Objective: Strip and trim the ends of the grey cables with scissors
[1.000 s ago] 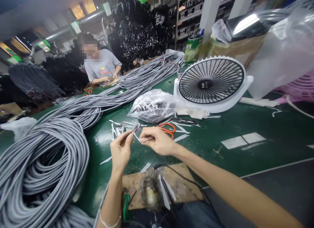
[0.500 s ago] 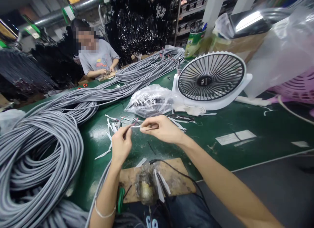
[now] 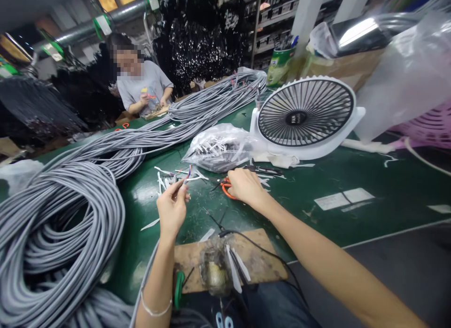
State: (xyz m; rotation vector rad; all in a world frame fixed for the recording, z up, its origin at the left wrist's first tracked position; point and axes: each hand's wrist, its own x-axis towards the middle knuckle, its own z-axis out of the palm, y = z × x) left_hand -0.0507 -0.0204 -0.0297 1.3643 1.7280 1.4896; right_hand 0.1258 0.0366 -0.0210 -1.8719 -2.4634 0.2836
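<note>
My left hand (image 3: 172,209) is closed in a pinch on the end of a grey cable, with thin red and blue wires (image 3: 190,171) sticking up past the fingertips. The rest of that cable (image 3: 146,276) runs down along my left forearm. To the right, my right hand (image 3: 245,186) is closed over the orange handles of a pair of scissors (image 3: 227,191) at the table surface; their dark blades point left. White strips (image 3: 164,180) lie scattered behind my left hand. A clear plastic bag (image 3: 220,147) of small dark and white pieces lies just beyond both hands.
Big coils of grey cable (image 3: 102,196) cover the left side of the green table (image 3: 289,201). A white fan (image 3: 306,116) stands at the back right. Close to me is a stained board (image 3: 260,257) with a grimy device on it. Another person (image 3: 146,86) works across the table.
My right hand has let go of the white piece at the wire end and moved right and down onto the scissors. My left hand still holds the cable, its wires now pointing up.
</note>
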